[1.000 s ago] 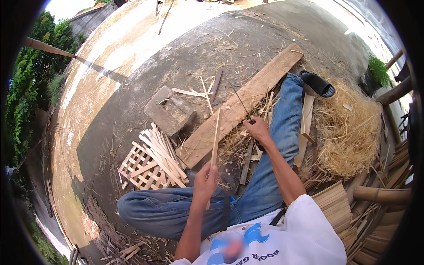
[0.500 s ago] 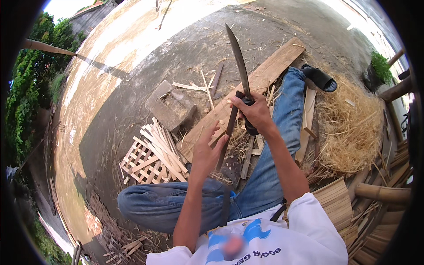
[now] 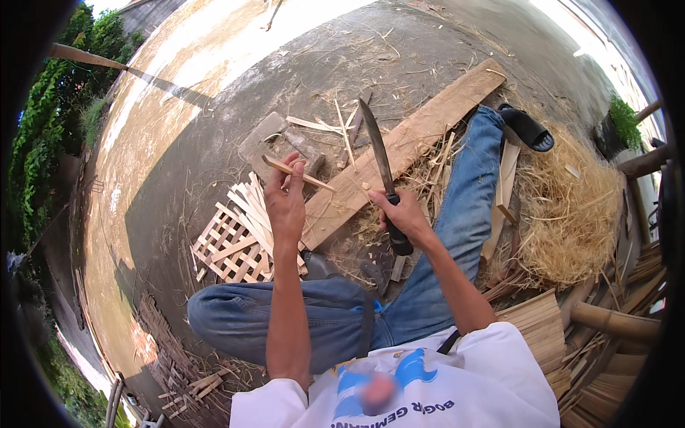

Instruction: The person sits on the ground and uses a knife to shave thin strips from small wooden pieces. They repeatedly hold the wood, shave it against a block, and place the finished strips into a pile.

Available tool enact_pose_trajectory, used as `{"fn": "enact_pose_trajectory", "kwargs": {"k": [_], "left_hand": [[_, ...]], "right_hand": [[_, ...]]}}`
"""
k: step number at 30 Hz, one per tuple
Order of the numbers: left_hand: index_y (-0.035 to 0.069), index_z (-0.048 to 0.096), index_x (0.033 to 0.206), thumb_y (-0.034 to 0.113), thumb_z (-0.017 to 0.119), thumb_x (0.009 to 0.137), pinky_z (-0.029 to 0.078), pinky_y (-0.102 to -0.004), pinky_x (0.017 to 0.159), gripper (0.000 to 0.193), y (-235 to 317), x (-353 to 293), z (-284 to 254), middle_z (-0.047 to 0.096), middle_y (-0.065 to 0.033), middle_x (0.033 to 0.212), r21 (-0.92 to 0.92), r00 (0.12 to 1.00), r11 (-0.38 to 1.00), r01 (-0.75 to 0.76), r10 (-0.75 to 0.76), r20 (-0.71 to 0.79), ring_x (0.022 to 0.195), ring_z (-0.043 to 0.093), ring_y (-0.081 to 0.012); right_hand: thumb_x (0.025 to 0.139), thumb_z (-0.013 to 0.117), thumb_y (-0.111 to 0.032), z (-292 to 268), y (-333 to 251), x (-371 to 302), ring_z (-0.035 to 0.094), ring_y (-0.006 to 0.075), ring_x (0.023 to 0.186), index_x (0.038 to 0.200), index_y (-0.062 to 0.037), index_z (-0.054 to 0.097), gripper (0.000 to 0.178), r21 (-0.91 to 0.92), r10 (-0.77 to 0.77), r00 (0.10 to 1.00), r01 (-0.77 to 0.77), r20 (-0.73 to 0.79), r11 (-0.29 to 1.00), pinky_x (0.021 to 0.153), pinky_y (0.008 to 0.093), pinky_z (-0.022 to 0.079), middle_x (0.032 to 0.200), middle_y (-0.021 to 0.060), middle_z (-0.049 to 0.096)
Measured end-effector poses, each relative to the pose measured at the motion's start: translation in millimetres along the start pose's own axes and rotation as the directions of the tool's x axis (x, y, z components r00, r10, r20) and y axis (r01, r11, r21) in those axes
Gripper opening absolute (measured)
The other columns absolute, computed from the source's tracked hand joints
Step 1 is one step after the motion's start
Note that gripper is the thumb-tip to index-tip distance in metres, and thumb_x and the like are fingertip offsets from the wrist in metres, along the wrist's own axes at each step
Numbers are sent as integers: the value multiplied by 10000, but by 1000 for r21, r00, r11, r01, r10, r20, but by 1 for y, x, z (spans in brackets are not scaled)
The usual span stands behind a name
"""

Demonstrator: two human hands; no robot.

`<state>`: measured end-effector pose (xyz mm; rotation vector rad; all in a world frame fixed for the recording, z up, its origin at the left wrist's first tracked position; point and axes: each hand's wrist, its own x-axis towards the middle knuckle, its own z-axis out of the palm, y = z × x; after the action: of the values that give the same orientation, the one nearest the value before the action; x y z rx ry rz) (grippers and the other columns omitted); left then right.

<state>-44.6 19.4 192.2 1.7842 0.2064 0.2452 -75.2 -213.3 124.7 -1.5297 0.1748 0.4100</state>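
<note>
My left hand is raised left of the plank and pinches a short, narrow strip of wood or bamboo. The strip slants down to the right, its far end over the plank. In my right hand is a long knife, gripped by its black handle, with the dark curved blade pointing up and away. The blade stands apart from the strip. Beneath both hands lies a long wooden plank, running from lower left to upper right.
Pale strips in a crossed stack lie left of the plank, by a concrete block. My jeans-clad legs flank the work. A heap of shavings, a black sandal and bamboo poles are on the right.
My left hand has moved up and left and now pinches a strip. The dark strip held beside the knife is gone from my right hand. The knife has come slightly lower.
</note>
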Motion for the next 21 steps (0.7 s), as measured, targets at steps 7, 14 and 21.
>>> {"fn": "enact_pose_trajectory", "kwargs": {"k": [7, 14, 21], "left_hand": [[25, 638, 1358, 330, 658, 1032, 515, -357, 972, 447, -37, 1, 10, 714, -141, 1206, 5, 998, 999, 40, -41, 41, 1130, 661, -225], [18, 710, 1260, 156, 765, 951, 553, -265, 843, 343, -25, -4, 6, 745, -105, 1077, -101, 1000, 995, 18, -17, 8, 961, 708, -147], [34, 725, 1254, 134, 712, 982, 548, -317, 826, 290, -30, -6, 23, 764, -115, 1042, 69, 963, 965, -252, 257, -82, 954, 712, -153]], "right_hand": [[1013, 659, -295, 34, 107, -38, 624, 126, 625, 1465, 9, 406, 601, 84, 188, 978, -196, 92, 977, 596, 296, 517, 743, 22, 606], [1038, 616, -321, 35, 72, -35, 612, 117, 665, 1264, -41, 515, 374, 127, 128, 990, -136, 63, 983, 620, 287, 500, 758, 37, 611], [1070, 561, -349, 46, -16, -33, 625, 124, 655, 1417, -25, 482, 481, 148, -176, 983, 167, 47, 975, 643, 296, 524, 738, 41, 636]]}}
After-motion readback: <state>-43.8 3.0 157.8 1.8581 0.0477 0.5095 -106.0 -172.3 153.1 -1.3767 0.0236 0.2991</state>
